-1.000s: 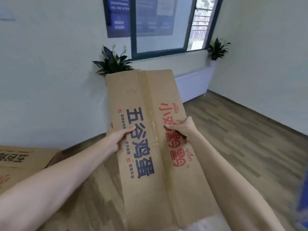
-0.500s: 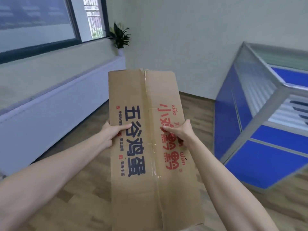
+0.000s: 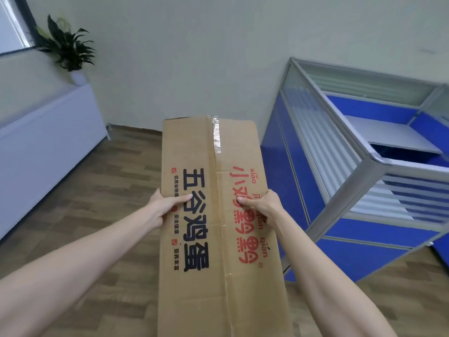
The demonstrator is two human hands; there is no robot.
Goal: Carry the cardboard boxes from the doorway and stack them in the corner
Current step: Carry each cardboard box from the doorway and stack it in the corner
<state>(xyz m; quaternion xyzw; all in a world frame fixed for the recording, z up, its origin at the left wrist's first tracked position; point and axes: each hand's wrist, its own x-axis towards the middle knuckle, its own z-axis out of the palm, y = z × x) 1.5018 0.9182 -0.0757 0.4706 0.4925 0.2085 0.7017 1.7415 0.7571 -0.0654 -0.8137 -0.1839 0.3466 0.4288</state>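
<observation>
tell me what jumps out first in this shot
A long cardboard box printed in black and red fills the centre, gripped on its edges by the left hand and right hand. To the right stands a blue partition; far left, a potted plant sits on a white ledge.

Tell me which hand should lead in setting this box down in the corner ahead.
Left, probably. The left hand grips the cardboard box on the side toward the open floor; the right hand is beside the blue partition.
</observation>
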